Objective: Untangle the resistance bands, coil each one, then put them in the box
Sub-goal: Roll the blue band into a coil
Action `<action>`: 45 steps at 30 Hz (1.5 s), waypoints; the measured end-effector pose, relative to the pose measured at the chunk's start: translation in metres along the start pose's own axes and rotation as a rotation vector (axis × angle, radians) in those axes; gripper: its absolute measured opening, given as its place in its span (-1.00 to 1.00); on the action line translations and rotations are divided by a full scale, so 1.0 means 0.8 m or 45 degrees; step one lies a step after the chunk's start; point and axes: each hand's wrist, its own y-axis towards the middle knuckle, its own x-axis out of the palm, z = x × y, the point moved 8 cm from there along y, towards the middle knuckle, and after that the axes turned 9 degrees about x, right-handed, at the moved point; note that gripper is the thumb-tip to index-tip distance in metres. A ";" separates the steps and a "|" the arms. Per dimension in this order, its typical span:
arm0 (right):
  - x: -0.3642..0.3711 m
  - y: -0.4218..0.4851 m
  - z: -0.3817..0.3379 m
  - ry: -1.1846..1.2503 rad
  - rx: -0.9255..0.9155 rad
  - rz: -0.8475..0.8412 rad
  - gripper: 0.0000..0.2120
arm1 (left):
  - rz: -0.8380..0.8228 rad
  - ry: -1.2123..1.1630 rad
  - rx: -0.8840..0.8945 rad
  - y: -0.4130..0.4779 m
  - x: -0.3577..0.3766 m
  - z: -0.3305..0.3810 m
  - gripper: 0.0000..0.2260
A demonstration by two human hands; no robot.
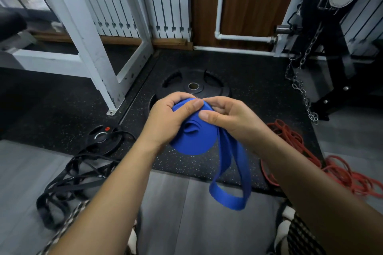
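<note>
1. Left hand: fingers curled over the top and left side of the blue band, thumb pressed on the coil's upper face; it grips the coil.
2. Right hand: thumb and fingers pinch the band at the coil's upper right edge, where the loose length leaves the roll.
3. Blue band: mostly wound into a flat round coil held in the air between both hands, above the floor; the uncoiled tail hangs down to the right as a long loop.
4. Black bands: a tangled heap on the floor to the left, partly on the grey floor and partly on the speckled black mat.
5. Red bands: a loose tangle on the floor to the right, across the mat's right edge.
6. Large weight plate: flat on the mat just beyond the hands.
7. Small weight plate: flat near the mat's left front edge, touching the black bands.
8. White rack frame: stands at the mat's left side.
9. Chain: hangs at the right.
</note>
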 end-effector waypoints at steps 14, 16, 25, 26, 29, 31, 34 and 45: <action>0.003 0.006 0.014 0.110 0.063 0.285 -0.59 | 0.833 -0.649 -0.187 -0.015 -0.025 -0.021 -0.82; 0.008 0.006 0.016 0.121 0.058 0.313 -0.62 | 0.905 -0.668 -0.203 -0.019 -0.025 -0.027 -0.80; -0.015 0.002 0.002 -0.087 0.037 0.265 -0.75 | 0.518 -0.587 -0.432 -0.009 -0.007 -0.042 -0.79; -0.021 0.001 0.000 -0.128 0.033 0.259 -0.77 | 0.423 -0.504 -0.445 -0.006 -0.009 -0.040 -0.79; -0.024 -0.002 0.001 -0.299 0.050 0.187 -0.79 | 0.101 -0.249 -0.348 0.000 -0.011 -0.026 -0.80; -0.013 -0.004 0.008 -0.395 0.076 0.079 -0.79 | -0.128 -0.132 -0.304 -0.004 0.001 -0.020 -0.84; -0.002 -0.006 0.010 -0.378 0.058 0.015 -0.85 | -0.145 -0.109 -0.338 -0.015 0.011 -0.027 -0.89; -0.008 -0.003 0.000 -0.429 0.046 0.160 -0.84 | 0.386 -0.267 -0.153 -0.012 -0.028 -0.017 -0.92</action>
